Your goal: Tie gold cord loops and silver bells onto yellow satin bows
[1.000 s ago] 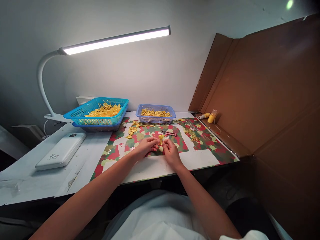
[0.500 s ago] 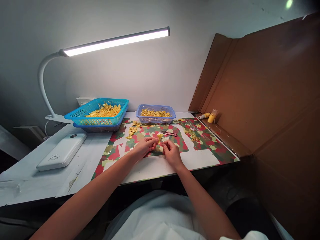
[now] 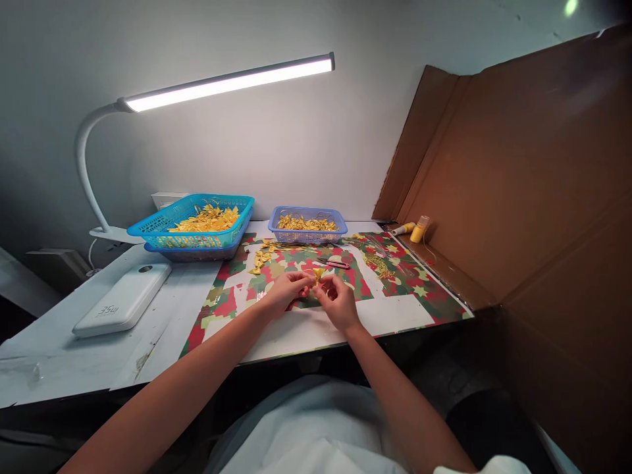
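Observation:
My left hand (image 3: 286, 289) and my right hand (image 3: 338, 299) meet over the red and green patterned mat (image 3: 415, 280), both pinching one small yellow ribbon bow (image 3: 318, 273) between their fingertips. The bow sits just above the mat, between the two thumbs. A short row of finished yellow bows (image 3: 261, 258) lies on the mat beyond my left hand. Small red-handled scissors (image 3: 333, 263) lie just behind the hands.
A turquoise basket (image 3: 148, 230) of yellow ribbon pieces and a smaller blue basket (image 3: 340, 217) stand at the back. A white power bank (image 3: 121, 299) lies left. A lit desk lamp (image 3: 227, 82) arches overhead. Yellow thread spools (image 3: 419, 229) rest by the cardboard wall (image 3: 518, 171).
The hands stay in the same spot. My right fingers have shifted slightly left and up around the bow, which has turned a little between the fingertips.

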The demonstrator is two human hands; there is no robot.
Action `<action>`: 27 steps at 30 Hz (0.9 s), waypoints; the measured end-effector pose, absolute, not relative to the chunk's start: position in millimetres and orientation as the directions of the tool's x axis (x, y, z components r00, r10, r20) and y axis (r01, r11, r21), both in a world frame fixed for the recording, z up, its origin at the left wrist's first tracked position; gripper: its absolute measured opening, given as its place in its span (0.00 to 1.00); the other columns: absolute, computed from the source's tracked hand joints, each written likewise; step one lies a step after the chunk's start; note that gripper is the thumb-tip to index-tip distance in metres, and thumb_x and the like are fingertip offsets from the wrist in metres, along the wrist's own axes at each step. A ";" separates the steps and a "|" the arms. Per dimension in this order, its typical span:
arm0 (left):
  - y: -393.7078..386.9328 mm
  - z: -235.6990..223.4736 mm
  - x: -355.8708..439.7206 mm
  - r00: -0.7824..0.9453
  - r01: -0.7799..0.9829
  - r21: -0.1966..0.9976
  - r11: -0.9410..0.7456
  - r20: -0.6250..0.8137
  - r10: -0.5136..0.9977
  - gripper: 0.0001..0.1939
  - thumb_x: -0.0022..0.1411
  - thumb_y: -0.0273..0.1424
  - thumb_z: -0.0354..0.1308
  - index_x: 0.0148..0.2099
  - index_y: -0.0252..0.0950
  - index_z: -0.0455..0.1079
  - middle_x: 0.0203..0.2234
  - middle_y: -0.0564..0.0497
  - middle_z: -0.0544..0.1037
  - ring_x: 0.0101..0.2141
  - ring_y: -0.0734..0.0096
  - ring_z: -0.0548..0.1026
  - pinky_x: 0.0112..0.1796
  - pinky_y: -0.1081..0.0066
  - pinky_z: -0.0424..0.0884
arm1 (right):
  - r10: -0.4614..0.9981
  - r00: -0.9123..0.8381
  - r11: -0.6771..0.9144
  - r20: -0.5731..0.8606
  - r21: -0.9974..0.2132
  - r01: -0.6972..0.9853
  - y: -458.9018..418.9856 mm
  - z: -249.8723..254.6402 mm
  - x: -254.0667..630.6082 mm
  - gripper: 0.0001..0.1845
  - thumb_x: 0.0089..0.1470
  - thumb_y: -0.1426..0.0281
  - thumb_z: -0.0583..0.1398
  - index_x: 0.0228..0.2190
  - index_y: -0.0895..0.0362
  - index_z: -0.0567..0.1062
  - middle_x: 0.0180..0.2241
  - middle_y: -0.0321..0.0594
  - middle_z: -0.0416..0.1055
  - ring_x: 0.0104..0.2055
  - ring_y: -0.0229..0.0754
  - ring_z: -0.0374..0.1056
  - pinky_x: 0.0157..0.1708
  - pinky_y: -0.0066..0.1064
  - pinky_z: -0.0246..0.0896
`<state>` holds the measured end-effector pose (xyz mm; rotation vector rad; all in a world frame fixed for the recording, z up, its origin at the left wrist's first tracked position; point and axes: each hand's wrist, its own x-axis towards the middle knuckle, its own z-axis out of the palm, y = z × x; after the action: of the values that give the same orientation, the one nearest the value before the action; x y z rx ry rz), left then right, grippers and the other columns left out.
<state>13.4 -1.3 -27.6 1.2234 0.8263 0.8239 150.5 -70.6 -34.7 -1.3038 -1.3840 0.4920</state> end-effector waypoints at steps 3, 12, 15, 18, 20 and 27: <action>-2.4 -26.3 14.2 0.443 -0.080 0.990 0.116 -0.069 0.894 0.13 0.45 0.37 0.67 0.28 0.33 0.72 0.15 0.57 0.67 0.15 0.82 0.61 0.16 0.79 0.52 | 0.815 0.268 0.319 0.514 -0.784 0.533 -71.9 -33.1 149.8 0.12 0.46 0.63 0.63 0.32 0.55 0.70 0.28 0.36 0.68 0.28 0.39 0.62 0.28 0.29 0.58; -3.3 -26.8 14.0 0.448 -0.052 0.995 0.088 -0.055 0.892 0.14 0.47 0.40 0.65 0.28 0.35 0.69 0.13 0.59 0.65 0.11 0.84 0.55 0.12 0.79 0.46 | 0.776 0.260 0.341 0.574 -0.730 0.592 -68.3 -34.5 150.6 0.06 0.49 0.71 0.56 0.21 0.54 0.66 0.25 0.36 0.67 0.31 0.42 0.63 0.35 0.34 0.58; -3.9 -25.9 13.9 0.453 -0.047 0.995 0.084 -0.054 0.890 0.14 0.47 0.40 0.65 0.30 0.35 0.69 0.13 0.60 0.65 0.10 0.84 0.55 0.11 0.78 0.45 | 0.792 0.239 0.348 0.562 -0.737 0.580 -68.7 -34.4 150.5 0.04 0.47 0.70 0.58 0.23 0.54 0.67 0.26 0.36 0.68 0.32 0.42 0.62 0.35 0.34 0.58; -4.1 -24.8 13.4 0.454 -0.043 0.996 0.077 -0.049 0.890 0.15 0.47 0.41 0.65 0.29 0.36 0.69 0.13 0.60 0.64 0.10 0.83 0.54 0.10 0.78 0.45 | 0.809 0.215 0.358 0.547 -0.749 0.558 -71.1 -32.8 151.5 0.06 0.48 0.68 0.58 0.23 0.54 0.67 0.26 0.36 0.68 0.32 0.42 0.62 0.34 0.33 0.58; -3.8 -24.7 12.9 0.453 -0.041 0.997 0.069 -0.043 0.891 0.15 0.47 0.42 0.65 0.28 0.36 0.68 0.13 0.60 0.64 0.09 0.83 0.55 0.10 0.77 0.44 | 0.817 0.212 0.359 0.536 -0.762 0.539 -72.6 -31.4 152.5 0.07 0.50 0.67 0.56 0.22 0.54 0.67 0.26 0.36 0.68 0.32 0.41 0.62 0.34 0.33 0.58; -3.9 -24.6 13.2 0.444 -0.055 0.999 -0.001 0.025 0.896 0.17 0.46 0.43 0.67 0.28 0.35 0.70 0.15 0.59 0.65 0.13 0.83 0.57 0.14 0.78 0.48 | 0.827 0.263 0.308 0.497 -0.791 0.529 -70.8 -31.8 152.7 0.09 0.49 0.65 0.59 0.21 0.54 0.65 0.25 0.36 0.68 0.32 0.42 0.61 0.35 0.33 0.57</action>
<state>13.2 -3.9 -24.6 1.3637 0.8216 0.8981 152.7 -70.8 -31.8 -1.3546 -1.4007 0.3203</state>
